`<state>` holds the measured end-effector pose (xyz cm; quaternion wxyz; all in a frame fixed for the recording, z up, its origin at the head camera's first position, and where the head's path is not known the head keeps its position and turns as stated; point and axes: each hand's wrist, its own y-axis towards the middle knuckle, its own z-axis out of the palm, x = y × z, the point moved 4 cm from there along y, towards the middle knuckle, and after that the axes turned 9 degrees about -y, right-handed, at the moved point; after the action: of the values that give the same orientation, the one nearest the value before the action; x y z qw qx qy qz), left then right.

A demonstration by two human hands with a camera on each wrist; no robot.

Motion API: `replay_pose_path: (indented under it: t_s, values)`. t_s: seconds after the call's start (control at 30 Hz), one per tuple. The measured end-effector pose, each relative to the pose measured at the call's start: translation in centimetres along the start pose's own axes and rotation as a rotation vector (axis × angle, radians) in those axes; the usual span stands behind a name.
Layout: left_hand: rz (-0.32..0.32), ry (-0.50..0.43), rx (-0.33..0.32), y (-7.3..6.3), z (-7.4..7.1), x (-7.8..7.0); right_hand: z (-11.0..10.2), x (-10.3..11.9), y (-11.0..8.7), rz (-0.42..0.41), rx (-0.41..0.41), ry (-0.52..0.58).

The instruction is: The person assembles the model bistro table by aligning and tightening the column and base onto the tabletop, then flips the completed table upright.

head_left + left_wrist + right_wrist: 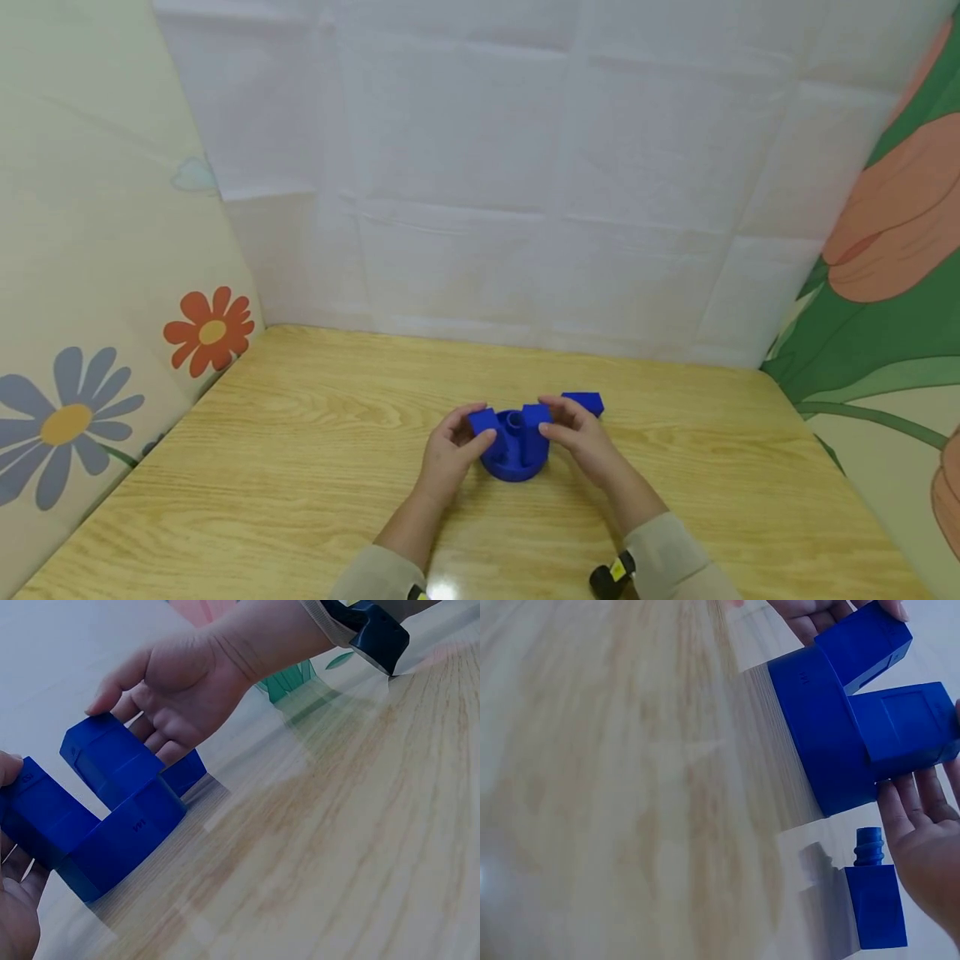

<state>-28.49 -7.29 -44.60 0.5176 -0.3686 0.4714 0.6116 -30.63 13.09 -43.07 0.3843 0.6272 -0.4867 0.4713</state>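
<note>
A round blue base (514, 472) rests on the table, with a hollow tube (514, 420) at its middle. Two blue blocks rise from its sides. My left hand (444, 457) pinches the left block (483, 420) between thumb and fingers. The right block (536, 415) is gripped the same way by my right hand (588, 446). From the right wrist view, both blocks (904, 727) stand up out of the base's rim (817, 735); how they seat inside is hidden. Behind my right hand lies a loose blue block with a threaded screw end (868, 847).
The wood-grain table (300, 467) runs back to a creased white cloth (480, 167). Flower-printed panels (82, 250) stand at both sides. A black wrist camera (611, 579) sits at my right cuff, near the tabletop.
</note>
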Motion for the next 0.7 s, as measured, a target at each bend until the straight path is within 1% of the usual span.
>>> replay_pose_path:
  t_s: [0.2, 0.27, 0.47, 0.7]
  values:
    - [0.008, -0.016, -0.002, 0.04, -0.03, -0.02, -0.29, -0.22, 0.03, 0.005, -0.002, -0.048]
    - [0.004, -0.017, -0.005, 0.09, -0.08, 0.06, -0.28, -0.18, -0.01, -0.008, 0.009, -0.055]
    - [0.004, -0.018, 0.0, 0.11, -0.1, 0.11, -0.11, -0.05, -0.16, -0.053, 0.05, -0.039]
    - [0.007, -0.025, 0.001, 0.1, -0.06, 0.11, -0.13, -0.24, -0.15, -0.071, 0.048, -0.016]
